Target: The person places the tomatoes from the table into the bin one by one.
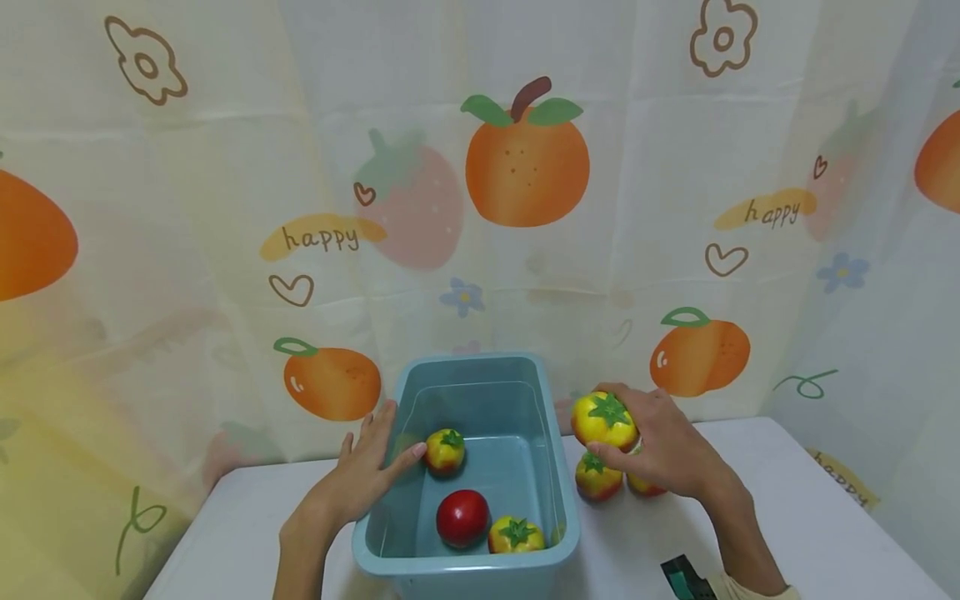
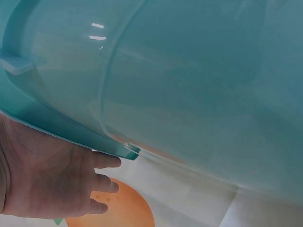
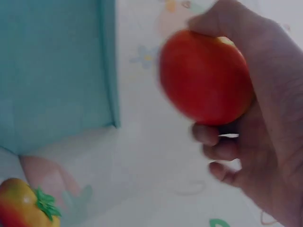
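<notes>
A yellow-and-red toy fruit with a green star-shaped top (image 1: 604, 420) is held in my right hand (image 1: 667, 442), between thumb and fingers, above the table right of the bin. Its red underside (image 3: 203, 78) shows in the right wrist view. Beneath that hand sit two similar toy fruits, one a toy fruit on the left (image 1: 598, 477), the other a partly hidden toy fruit (image 1: 647, 486). My left hand (image 1: 356, 479) rests at the left rim of the blue plastic bin (image 1: 467, 564), its thumb over the rim and its straight fingers along the outside.
Inside the bin lie a small yellow-red toy fruit (image 1: 445, 452), a dark red round toy fruit (image 1: 462, 518) and another green-topped fruit (image 1: 516, 535). The bin stands on a white table (image 1: 765, 508). A fruit-printed curtain (image 1: 525, 292) hangs behind.
</notes>
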A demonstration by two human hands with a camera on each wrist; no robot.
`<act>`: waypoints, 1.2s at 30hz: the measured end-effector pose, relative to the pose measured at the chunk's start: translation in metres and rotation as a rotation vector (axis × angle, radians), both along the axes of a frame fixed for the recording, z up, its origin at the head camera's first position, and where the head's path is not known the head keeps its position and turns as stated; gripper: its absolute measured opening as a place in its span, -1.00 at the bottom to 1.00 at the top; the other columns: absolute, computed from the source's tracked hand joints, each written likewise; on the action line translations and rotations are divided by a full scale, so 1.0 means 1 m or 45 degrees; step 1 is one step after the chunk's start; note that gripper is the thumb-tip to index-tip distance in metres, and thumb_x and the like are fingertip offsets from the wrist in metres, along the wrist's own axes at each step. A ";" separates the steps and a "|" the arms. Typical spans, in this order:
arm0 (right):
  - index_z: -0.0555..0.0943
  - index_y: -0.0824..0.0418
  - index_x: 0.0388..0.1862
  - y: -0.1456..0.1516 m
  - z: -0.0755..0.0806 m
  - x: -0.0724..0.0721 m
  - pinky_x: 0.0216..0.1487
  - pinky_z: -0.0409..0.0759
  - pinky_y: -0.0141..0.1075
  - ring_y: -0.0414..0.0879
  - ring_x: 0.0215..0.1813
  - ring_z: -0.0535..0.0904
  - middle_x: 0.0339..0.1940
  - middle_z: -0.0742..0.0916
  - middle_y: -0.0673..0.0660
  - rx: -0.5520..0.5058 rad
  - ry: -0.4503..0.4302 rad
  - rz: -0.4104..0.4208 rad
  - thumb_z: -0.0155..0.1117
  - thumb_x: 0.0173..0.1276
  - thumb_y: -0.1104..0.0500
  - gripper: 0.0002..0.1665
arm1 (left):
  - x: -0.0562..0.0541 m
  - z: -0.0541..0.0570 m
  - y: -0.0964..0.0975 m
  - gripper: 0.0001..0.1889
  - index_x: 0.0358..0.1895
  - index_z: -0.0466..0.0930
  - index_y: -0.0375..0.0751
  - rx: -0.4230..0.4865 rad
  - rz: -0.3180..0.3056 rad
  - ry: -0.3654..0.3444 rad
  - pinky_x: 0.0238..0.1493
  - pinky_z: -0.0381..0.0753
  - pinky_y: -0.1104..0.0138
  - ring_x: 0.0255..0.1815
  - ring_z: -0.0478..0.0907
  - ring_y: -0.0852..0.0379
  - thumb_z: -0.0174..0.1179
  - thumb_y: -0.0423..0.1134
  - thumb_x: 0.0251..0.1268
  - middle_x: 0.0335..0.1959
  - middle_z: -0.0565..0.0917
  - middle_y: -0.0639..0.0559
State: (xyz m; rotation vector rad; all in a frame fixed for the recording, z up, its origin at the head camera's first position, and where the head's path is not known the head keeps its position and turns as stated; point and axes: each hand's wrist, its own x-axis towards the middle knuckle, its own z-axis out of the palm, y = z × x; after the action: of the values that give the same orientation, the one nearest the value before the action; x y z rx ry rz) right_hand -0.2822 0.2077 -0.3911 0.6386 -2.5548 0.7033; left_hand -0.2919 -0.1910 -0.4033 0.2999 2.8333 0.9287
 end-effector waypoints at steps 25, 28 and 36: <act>0.26 -0.11 0.67 -0.058 -0.012 0.004 0.13 0.63 -0.13 -0.20 0.13 0.49 0.05 0.64 -0.06 0.163 0.135 0.167 0.56 0.22 -0.27 0.12 | 0.000 0.000 0.000 0.08 0.73 -0.44 -0.05 -0.003 0.032 0.011 0.64 -0.62 -0.31 0.78 -0.45 -0.34 -0.09 0.45 0.48 0.79 -0.35 -0.08; 0.26 -0.08 0.67 -0.061 -0.013 0.004 0.06 0.58 -0.23 -0.25 0.07 0.43 -0.02 0.60 -0.09 0.174 0.167 0.195 0.59 0.19 -0.24 0.14 | 0.000 -0.001 0.000 0.07 0.73 -0.44 -0.07 0.000 0.026 0.011 0.64 -0.62 -0.30 0.78 -0.45 -0.34 -0.10 0.44 0.49 0.79 -0.34 -0.09; 0.31 -0.10 0.64 -0.063 -0.014 0.003 0.00 0.56 -0.30 -0.30 0.01 0.41 -0.06 0.60 -0.12 0.170 0.177 0.214 0.62 0.18 -0.19 0.10 | 0.000 0.000 -0.001 0.07 0.73 -0.43 -0.08 -0.004 0.021 0.012 0.64 -0.63 -0.30 0.77 -0.44 -0.37 -0.09 0.44 0.49 0.79 -0.32 -0.12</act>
State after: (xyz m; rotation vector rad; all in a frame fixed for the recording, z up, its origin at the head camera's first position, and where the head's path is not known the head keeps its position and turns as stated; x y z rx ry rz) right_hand -0.2788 0.1442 -0.4047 0.9218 -2.4542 0.5240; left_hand -0.2917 -0.1916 -0.4034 0.2820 2.8499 0.9285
